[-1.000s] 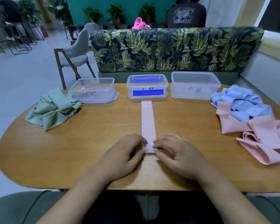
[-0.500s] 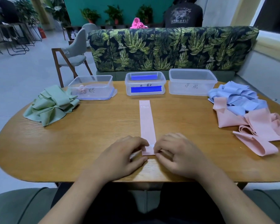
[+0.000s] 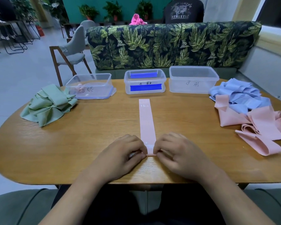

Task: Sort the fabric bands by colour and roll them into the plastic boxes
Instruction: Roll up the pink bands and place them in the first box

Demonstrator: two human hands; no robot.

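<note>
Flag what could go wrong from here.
Left hand and right hand pinch only the near end of the pink band; the long free stretch may skew into a lopsided roll. The pink pile overlaps the blue pile; pulling the next band may drag others along.

Long flat pale pink fabric band [image 3: 147, 120], plain but for white "15" lettering near the far end. Oval wooden surface [image 3: 71, 143] in honey brown with darker grain lines. Crumpled heap of mint green fabric bands [image 3: 47, 104]. Heap of light blue fabric bands [image 3: 238, 95] beside heap of salmon pink fabric bands [image 3: 258, 120]. Left clear plastic box [image 3: 89, 85] over a blue-edged lid; middle clear plastic box [image 3: 144, 82] with bright blue strips; right clear plastic box [image 3: 193, 78] with dark handwriting. Padded sofa back [image 3: 169, 46] in blackish green with yellow-green palm-leaf print. Teal wall [image 3: 128, 1] behind, magenta cloth [image 3: 136, 20] before it.
</note>
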